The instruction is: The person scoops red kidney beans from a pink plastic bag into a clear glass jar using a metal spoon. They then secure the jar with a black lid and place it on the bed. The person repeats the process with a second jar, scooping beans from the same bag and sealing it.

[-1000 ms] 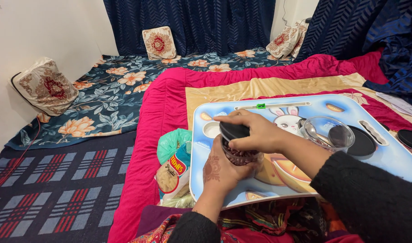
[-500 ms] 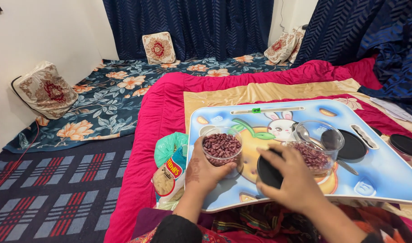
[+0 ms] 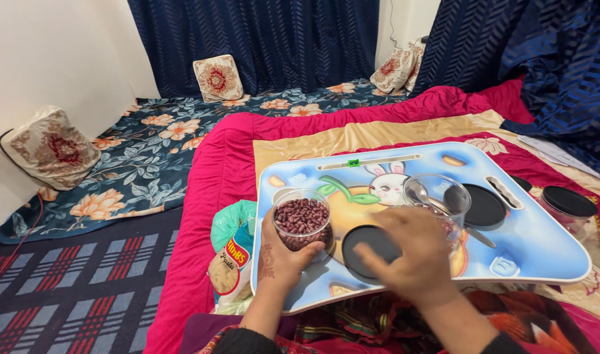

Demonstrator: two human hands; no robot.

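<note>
Left hand [image 3: 279, 257] is gripping the open clear jar of red kidney beans [image 3: 302, 221] at lower centre-left, close to the lap tray's [image 3: 542, 252] left edge. Right hand [image 3: 408, 257], fingers spread, is hovering at the black lid [image 3: 369, 249] lying flat mid-tray; contact unclear. Just behind it, a clear glass bowl [image 3: 436, 196] with a spoon, then a second black lid [image 3: 483, 204]. Bare tray surface is showing at right. A snack packet [image 3: 228, 265] is sitting off the left edge.
</note>
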